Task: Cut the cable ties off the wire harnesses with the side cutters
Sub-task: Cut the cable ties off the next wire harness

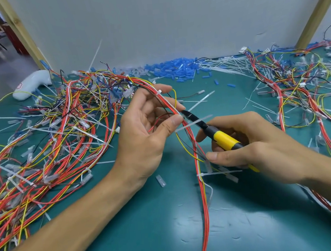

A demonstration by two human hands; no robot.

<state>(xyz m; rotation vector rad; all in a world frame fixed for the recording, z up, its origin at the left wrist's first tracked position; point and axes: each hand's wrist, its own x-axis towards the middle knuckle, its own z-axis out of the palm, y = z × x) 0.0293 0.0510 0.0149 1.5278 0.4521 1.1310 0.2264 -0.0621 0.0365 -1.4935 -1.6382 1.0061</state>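
Red-yellow harness point(205, 212), white tie point(185, 127) seemingly uncut

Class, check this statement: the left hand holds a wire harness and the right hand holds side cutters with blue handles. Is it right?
Not quite. The head view shows the side cutters in the right hand have a yellow and black handle, not blue. The rest stands: the left hand holds the wire harness.
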